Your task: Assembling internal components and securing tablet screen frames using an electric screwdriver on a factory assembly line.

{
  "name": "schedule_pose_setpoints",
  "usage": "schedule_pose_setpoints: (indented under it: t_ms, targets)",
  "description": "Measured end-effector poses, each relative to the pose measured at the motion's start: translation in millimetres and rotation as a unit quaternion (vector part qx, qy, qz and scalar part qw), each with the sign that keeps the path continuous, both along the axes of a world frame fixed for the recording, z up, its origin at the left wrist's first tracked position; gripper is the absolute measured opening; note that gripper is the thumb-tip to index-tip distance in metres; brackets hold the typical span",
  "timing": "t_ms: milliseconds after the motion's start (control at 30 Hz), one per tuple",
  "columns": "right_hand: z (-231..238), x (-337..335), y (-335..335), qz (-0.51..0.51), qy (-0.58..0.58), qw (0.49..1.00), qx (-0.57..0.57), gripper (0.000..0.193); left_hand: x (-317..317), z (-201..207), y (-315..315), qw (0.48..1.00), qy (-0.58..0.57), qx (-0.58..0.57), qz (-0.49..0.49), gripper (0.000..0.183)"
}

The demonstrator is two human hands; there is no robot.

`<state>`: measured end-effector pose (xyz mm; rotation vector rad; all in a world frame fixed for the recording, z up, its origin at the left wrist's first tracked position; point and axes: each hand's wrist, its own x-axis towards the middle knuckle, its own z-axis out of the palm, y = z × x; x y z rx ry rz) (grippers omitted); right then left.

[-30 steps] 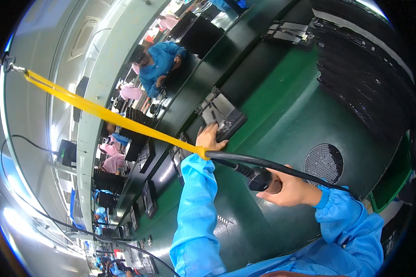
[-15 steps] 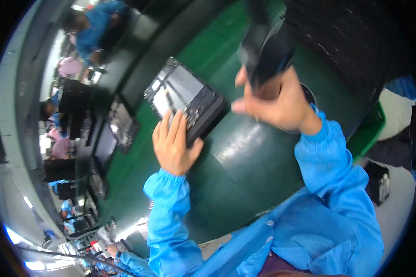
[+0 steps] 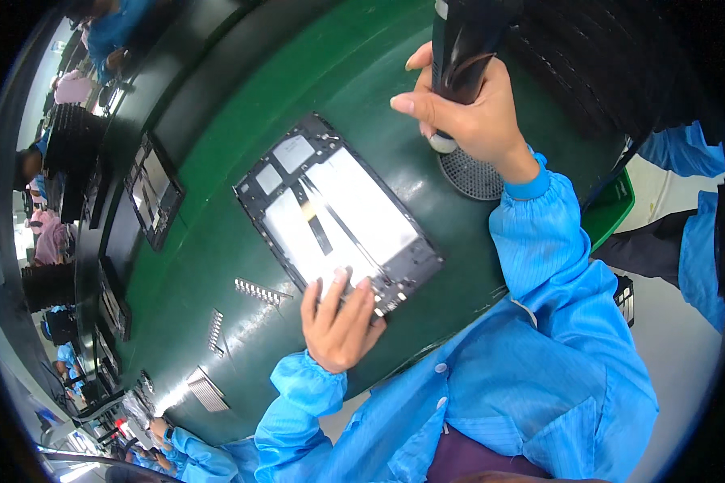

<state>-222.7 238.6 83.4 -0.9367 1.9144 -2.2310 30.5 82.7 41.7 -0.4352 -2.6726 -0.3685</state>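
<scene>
An opened tablet (image 3: 354, 205) lies on the green table, its black frame exposed around large white battery panels and dark ribbon cables. The fingers of my left hand (image 3: 338, 322) rest spread on its near edge, with the thumb off to the side. In my right hand (image 3: 479, 117) is a black handheld tool (image 3: 463, 52), held upright with the fingers wrapped around it. Its pale lower end shows below my hand, and its top runs toward the upper edge of the view. Close beneath that hand sits a round dark mesh piece (image 3: 469, 175).
More opened tablets (image 3: 153, 193) line the table's left side. Two perforated strips (image 3: 258, 291) and a ribbed grey piece (image 3: 208, 390) lie left of my hand. A green bin (image 3: 616, 209) stands at right. Black stacked material (image 3: 596, 64) fills the upper right. Other people work nearby.
The tablet now lies flatter and turned, with more of its inside showing. My left hand has shifted down to its near edge. My right hand, still around the tool, is higher in view.
</scene>
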Motion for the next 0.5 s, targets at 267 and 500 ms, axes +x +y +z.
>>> schedule_pose_setpoints:
  t_ms: [267,500]
  targets:
    - [12.6,-4.4,5.9,0.033,0.016,0.998,-0.045,0.038,11.6,-11.0,26.7,0.994,-0.075,0.075,-0.022,0.042]
    - [-4.2,-37.9,23.3,-0.008,0.053,0.995,-0.084,0.026,-6.4,-13.6,30.6,0.988,-0.107,0.105,-0.049,0.045]
